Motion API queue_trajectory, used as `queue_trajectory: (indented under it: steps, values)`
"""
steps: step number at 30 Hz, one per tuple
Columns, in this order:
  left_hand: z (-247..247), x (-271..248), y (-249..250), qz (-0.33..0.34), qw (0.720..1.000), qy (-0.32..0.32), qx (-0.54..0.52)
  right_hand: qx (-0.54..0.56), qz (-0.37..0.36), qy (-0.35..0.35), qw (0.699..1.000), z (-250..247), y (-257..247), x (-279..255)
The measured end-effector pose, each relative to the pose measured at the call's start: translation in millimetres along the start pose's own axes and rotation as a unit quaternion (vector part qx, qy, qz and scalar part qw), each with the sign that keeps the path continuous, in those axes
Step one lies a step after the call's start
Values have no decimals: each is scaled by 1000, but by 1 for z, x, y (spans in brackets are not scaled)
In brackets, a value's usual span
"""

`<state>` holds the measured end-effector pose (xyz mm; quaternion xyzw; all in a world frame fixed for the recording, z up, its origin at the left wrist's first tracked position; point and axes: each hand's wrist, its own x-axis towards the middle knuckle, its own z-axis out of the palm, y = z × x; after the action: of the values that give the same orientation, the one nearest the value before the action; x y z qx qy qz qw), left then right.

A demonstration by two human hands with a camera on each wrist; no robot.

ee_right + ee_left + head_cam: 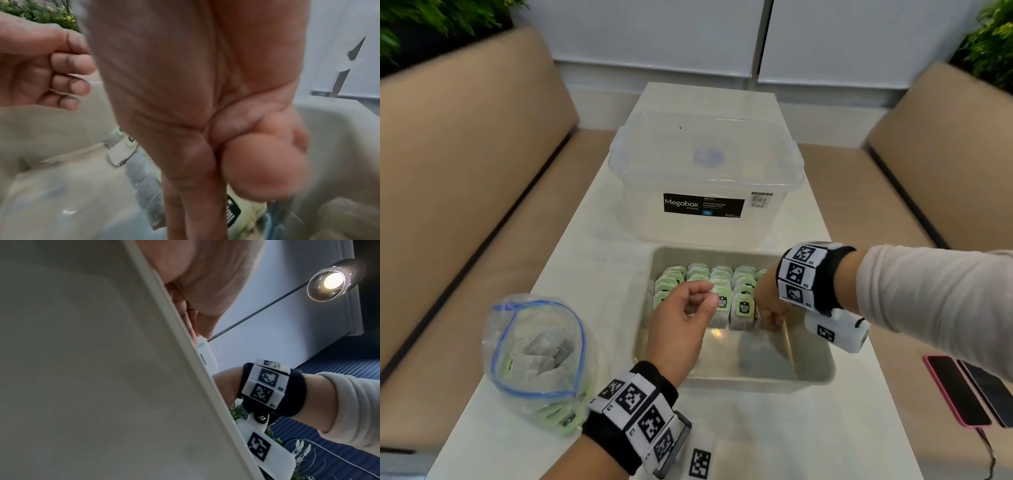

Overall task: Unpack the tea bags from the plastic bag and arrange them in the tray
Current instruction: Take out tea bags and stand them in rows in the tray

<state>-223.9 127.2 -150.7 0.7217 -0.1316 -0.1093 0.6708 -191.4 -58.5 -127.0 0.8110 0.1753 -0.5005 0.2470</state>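
Observation:
A grey tray (756, 378) sits mid-table with rows of green-tagged tea bags (709, 274) standing in its far half. My right hand (768, 320) reaches down at the right end of the front row. There thumb and fingers pinch a green-tagged tea bag (246, 211). My left hand (705, 298) hovers over the tray's left side, fingers curled, thumb and forefinger pinching a small white piece that looks like a tea bag. The open plastic bag (537, 346) with blue zip rim lies left of the tray, and more tea bags show inside it.
A lidded clear storage box (705, 164) stands just behind the tray. Two phones (962, 390) lie at the table's right edge, one on a cable. Beige benches run along both sides. The tray's near half (739, 356) is bare.

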Motion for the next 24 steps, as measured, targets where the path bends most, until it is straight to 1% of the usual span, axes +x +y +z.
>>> queue_trajectory:
  steps: [8,12,14,16,18,20,22,23,24]
  values:
    - [0,-2,5,-6,1000,-2,15,28,28,18,999,1,1,-3]
    - [-1,-3,11,0,1000,-3,17,75,61,27,995,-3,-7,-17]
    - [-5,-4,18,20,1000,1,12,111,65,39,991,-10,-12,-27]
    - [-18,-3,27,42,999,3,21,157,72,70,982,-22,-16,-40]
    - [-43,-2,37,62,997,4,50,190,72,124,971,-36,-20,-54]
    - [-80,0,43,93,989,34,110,217,66,190,955,-52,-27,-67]
    - [-124,2,46,120,971,85,187,244,54,250,935,-70,-40,-77]
    - [-146,3,44,122,957,107,240,254,46,276,926,-79,-49,-81]
    - [-166,2,42,108,937,119,311,265,36,298,916,-90,-60,-84]
